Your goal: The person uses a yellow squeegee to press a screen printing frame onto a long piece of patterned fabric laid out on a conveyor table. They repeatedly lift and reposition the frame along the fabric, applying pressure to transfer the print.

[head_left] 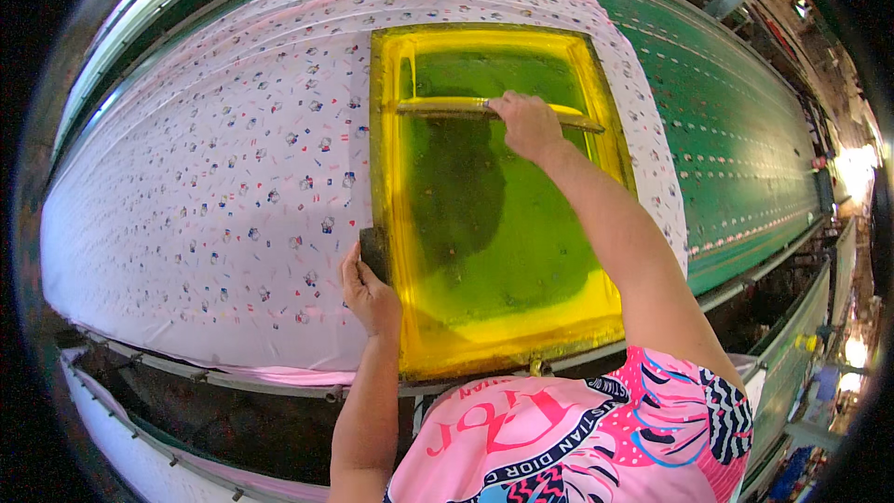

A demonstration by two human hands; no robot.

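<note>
A screen printing frame (610,224) with yellow ink around its inner edges lies flat on pale printed fabric (214,168). Across its far part stretches a long squeegee (447,108), yellow ink along it. My right hand (529,126) is closed around the squeegee's middle, with the arm reaching over the screen. At the frame's left side my left hand (368,298) grips a dark block-like handle (373,253) that stands against the edge. Under the squeegee the mesh (549,233) looks green, partly covered by a dark shadow.
The fabric carries small repeated motifs and lies on a long green table (736,140), whose surface shows on the right with rows of pale marks. A metal rail (745,281) runs along the near edge. Another long table (121,438) stands at the lower left.
</note>
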